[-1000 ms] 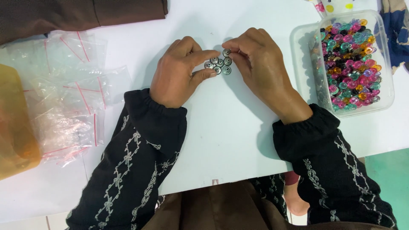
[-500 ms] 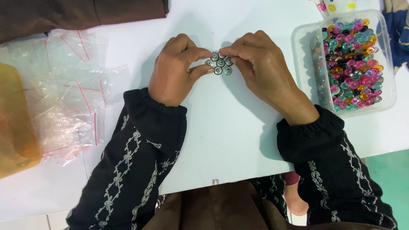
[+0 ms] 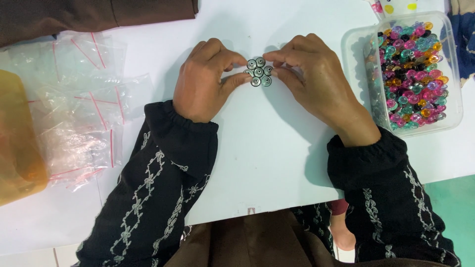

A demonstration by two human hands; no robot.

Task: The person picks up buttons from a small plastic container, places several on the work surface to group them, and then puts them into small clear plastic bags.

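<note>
A white bench [image 3: 277, 163] is seen from above, carrying everything in view. A strip of dark brown cloth [image 3: 99, 15] is laid along its far edge at the left. A translucent amber plastic container [image 3: 17, 143] is cut off by the left edge of the picture, and beside it a loose heap of small clear zip bags with red seal lines [image 3: 84, 113] is spread over the bench. At the right a clear rectangular plastic tub [image 3: 356, 64] is filled with small round beads in pink, teal, purple and orange [image 3: 413, 74]. Both arms are covered by black sleeves with pale embroidered vines [image 3: 158, 188]. The left hand [image 3: 205, 81] and the right hand [image 3: 311, 81] are brought together at the middle of the bench, fingertips narrowed around a small flat cluster of dark round metal-rimmed pieces [image 3: 259, 72], which is pinched between them from both sides, just above or on the bench surface; which cannot be told.
</note>
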